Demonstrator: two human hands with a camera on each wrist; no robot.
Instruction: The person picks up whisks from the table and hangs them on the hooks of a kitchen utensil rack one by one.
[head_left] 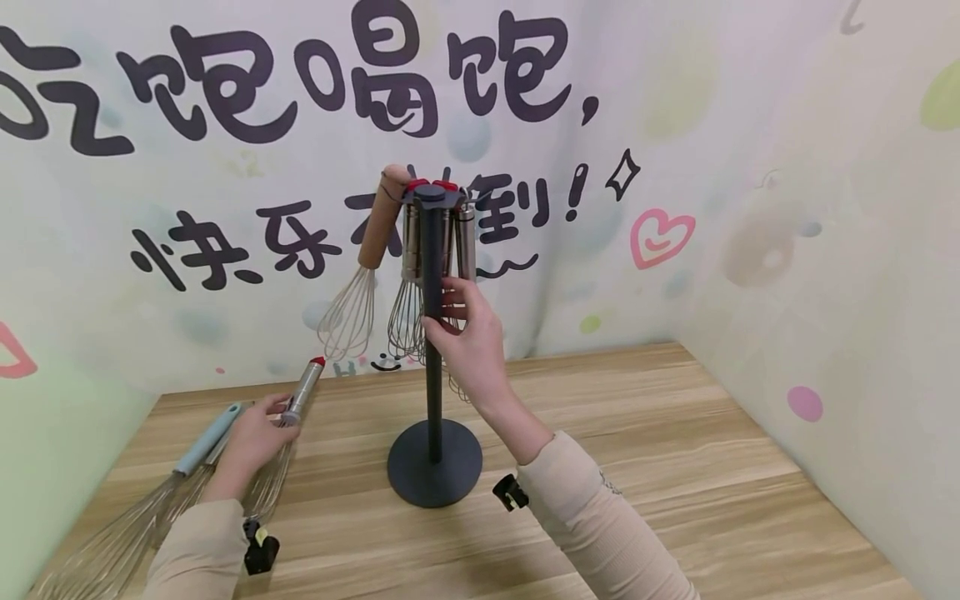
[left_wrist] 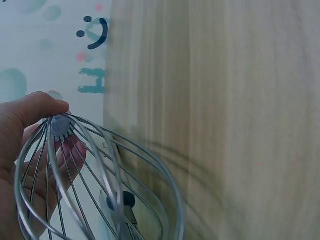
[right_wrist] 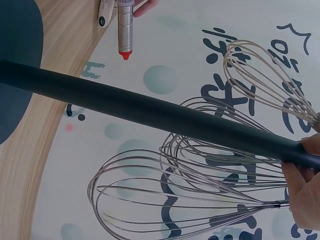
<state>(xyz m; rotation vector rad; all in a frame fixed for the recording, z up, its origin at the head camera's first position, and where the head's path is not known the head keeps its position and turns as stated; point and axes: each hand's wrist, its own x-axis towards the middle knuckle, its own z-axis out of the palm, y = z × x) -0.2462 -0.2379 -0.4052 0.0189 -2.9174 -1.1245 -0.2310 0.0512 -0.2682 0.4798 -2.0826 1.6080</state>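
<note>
My left hand (head_left: 258,437) holds a whisk with a steel handle (head_left: 306,390) and a red end, gripping it where handle and wires meet. Its wire loops (left_wrist: 107,165) spread below the thumb in the left wrist view. My right hand (head_left: 474,342) grips the black pole (head_left: 433,375) of an upright stand, thumb in front and fingers behind. From the stand's top hang a wooden-handled whisk (head_left: 381,218) and several steel-handled whisks (head_left: 465,242), two showing red ends. In the right wrist view their wire heads (right_wrist: 190,195) lie beside the pole.
On the wooden table (head_left: 600,450), a blue-handled whisk (head_left: 206,442) and another whisk lie at the left, partly behind my left hand. The stand's round base (head_left: 435,483) sits mid-table. A printed cloth wall (head_left: 570,300) closes off the back and sides.
</note>
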